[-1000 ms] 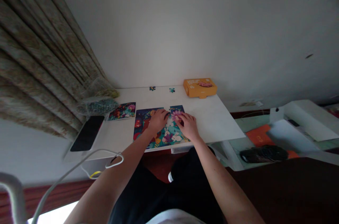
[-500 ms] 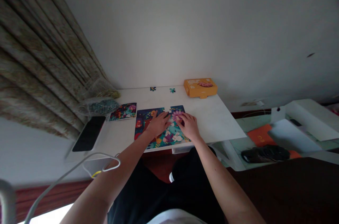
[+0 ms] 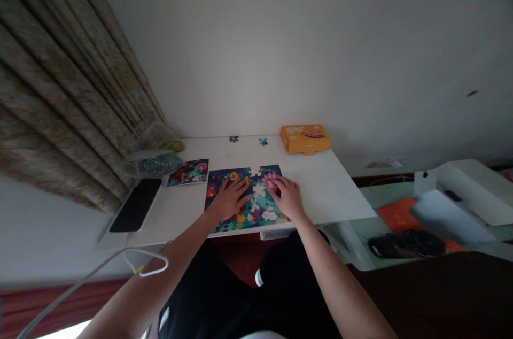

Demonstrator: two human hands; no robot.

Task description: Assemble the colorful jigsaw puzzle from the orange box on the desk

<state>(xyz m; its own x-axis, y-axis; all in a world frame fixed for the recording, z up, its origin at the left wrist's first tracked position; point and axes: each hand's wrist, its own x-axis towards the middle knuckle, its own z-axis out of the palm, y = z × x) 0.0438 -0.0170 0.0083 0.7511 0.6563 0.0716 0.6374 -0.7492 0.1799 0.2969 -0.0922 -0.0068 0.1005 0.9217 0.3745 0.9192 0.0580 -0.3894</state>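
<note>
A colourful jigsaw puzzle (image 3: 240, 220) lies flat at the table's front edge, with a gap in its top edge and a white gap near its middle. My left hand (image 3: 229, 201) rests on the puzzle's left part, fingers spread, holding nothing. On its right part lies my right hand (image 3: 287, 197), fingers apart and bent over the pink area, with nothing visible in them. Two loose pieces, a dark one (image 3: 233, 139) and a teal one (image 3: 263, 142), lie near the wall. A printed picture (image 3: 187, 172) is left of the puzzle.
On the white table (image 3: 324, 189) stands a yellow box (image 3: 305, 139) at the back right. Plastic bags (image 3: 154, 162) and a black phone (image 3: 136, 205) are at the left. A white cable (image 3: 100, 260) crosses near my left forearm. A dark shoe (image 3: 406, 244) sits at lower right.
My left hand has slid left over the puzzle, uncovering the white gap near its middle. My right hand has barely moved. The view has shifted slightly.
</note>
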